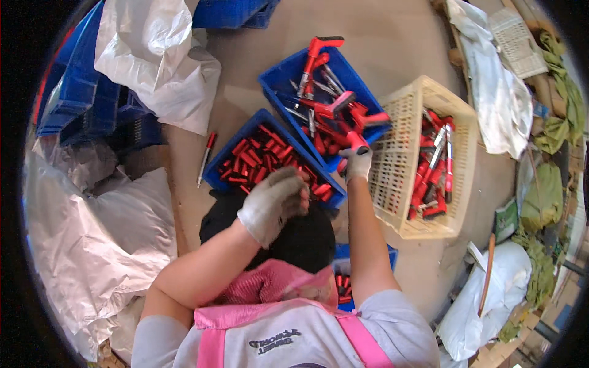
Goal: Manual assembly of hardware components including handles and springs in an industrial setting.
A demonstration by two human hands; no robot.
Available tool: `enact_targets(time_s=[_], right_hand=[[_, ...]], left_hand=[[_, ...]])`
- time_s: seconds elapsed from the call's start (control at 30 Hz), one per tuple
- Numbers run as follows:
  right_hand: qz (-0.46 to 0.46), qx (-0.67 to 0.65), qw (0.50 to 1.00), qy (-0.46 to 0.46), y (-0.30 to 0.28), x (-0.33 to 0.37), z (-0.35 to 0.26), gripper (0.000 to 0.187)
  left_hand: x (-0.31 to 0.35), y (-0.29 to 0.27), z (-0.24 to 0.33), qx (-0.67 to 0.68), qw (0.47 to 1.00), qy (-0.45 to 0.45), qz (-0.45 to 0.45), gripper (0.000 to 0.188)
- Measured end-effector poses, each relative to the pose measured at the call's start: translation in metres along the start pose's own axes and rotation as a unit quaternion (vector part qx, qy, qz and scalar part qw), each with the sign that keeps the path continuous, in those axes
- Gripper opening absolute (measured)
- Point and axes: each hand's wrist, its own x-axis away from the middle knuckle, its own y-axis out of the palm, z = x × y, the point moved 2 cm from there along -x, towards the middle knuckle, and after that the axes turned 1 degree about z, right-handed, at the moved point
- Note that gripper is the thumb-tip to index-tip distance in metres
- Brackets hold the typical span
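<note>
My left hand (272,205), in a pale work glove, is over the near edge of a blue bin (333,201) of short red plastic pieces (253,156). Its fingers curl inward, and whatever is in them is hidden. My right hand (358,164), also gloved, grips a red-handled tool (354,140) at the near right corner of a second blue bin (268,78). That bin holds several red-handled tools (308,67) with metal shafts, lying in a jumble. The far end of the gripped tool merges with the pile.
A cream slatted basket (392,172) on the right holds more red-and-metal tools (437,159). One red-and-silver tool (207,158) lies on the floor. White sacks (116,227) and stacked blue crates (76,92) stand left. A small blue bin (392,256) sits beneath my right arm.
</note>
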Motion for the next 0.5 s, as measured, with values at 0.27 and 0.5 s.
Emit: enact_targets(time_s=[0.27, 0.5], right_hand=[[-0.091, -0.115, 0.979, -0.143, -0.182, 0.269, -0.066, 0.068], [-0.378, -0.192, 0.896, -0.133, -0.229, 0.392, -0.094, 0.076]], left_hand=[[0.054, 0.04, -0.018, -0.559, 0.637, 0.529, -0.049, 0.057], [0.151, 0.066, -0.038, -0.736, 0.174, 0.648, -0.085, 0.016]])
